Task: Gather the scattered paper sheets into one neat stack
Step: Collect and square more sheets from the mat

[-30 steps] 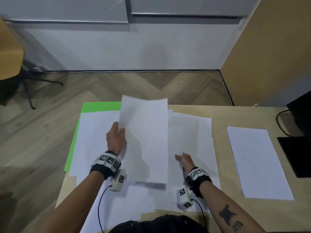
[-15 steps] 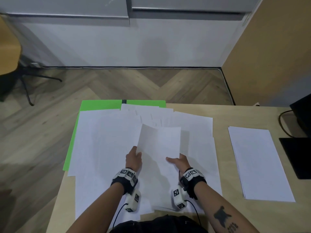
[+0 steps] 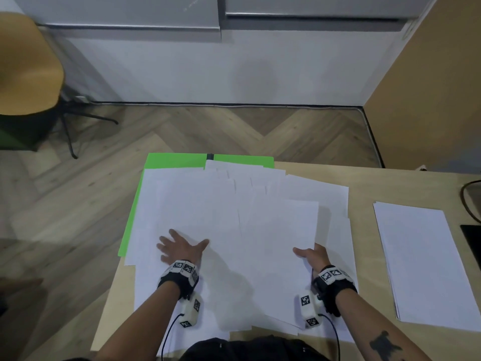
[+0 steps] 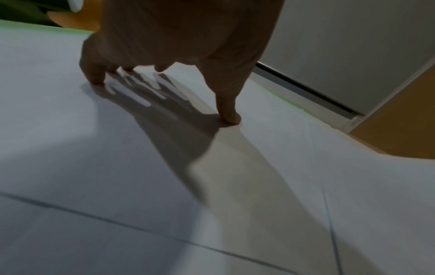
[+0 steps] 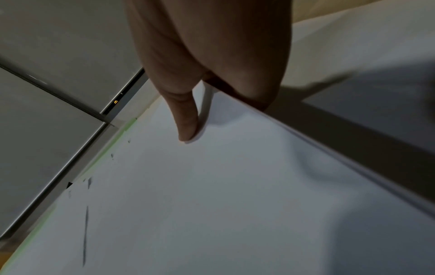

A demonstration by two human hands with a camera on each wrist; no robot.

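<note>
Paper sheets (image 3: 234, 230) lie fanned across a wooden desk (image 3: 390, 183), overlapping one another above a green mat (image 3: 177, 160), while a separate stack (image 3: 421, 261) sits well apart to the right. The left hand (image 3: 179, 247) rests flat with fingers spread, gripping nothing and only pressing the loose pages. The right hand (image 3: 312, 255) pinches the edge of a lifted sheet (image 3: 283, 246), thumb on top, fingers beneath. That sheet spreads leftward from the pinch, sagging between the hands. Pulled too quickly, it could crease at the pinch, or the pinned pages could skid and scatter wider.
</note>
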